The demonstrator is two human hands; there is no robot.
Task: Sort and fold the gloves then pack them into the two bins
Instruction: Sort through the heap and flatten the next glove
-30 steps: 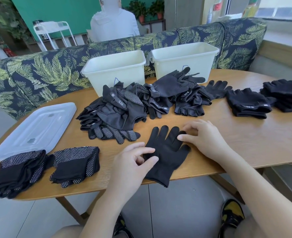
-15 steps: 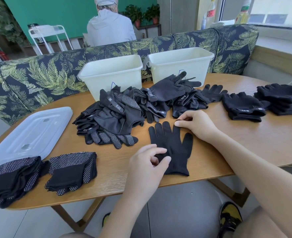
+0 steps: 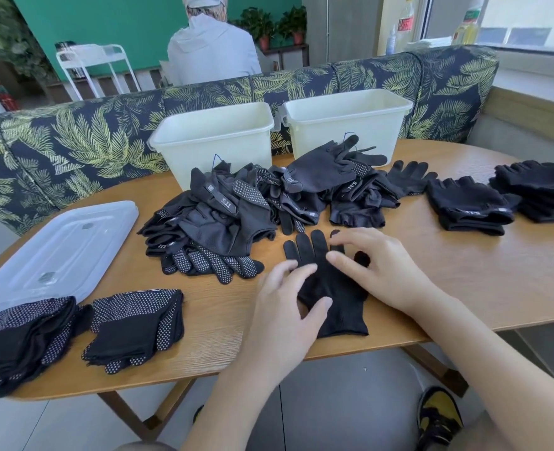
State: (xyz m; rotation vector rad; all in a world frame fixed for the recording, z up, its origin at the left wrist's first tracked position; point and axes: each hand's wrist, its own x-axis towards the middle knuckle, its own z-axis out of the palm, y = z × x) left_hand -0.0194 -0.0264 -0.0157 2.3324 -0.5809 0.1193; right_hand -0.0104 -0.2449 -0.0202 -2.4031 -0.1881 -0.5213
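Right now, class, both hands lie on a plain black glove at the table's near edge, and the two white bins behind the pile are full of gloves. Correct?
Not quite. The head view shows no gloves in the bins. Both the left hand and right hand do lie on the glove.

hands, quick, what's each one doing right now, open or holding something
Left hand: open, fingers spread, resting on the plain black glove.
Right hand: open, fingers spread flat on the same glove, holding nothing.
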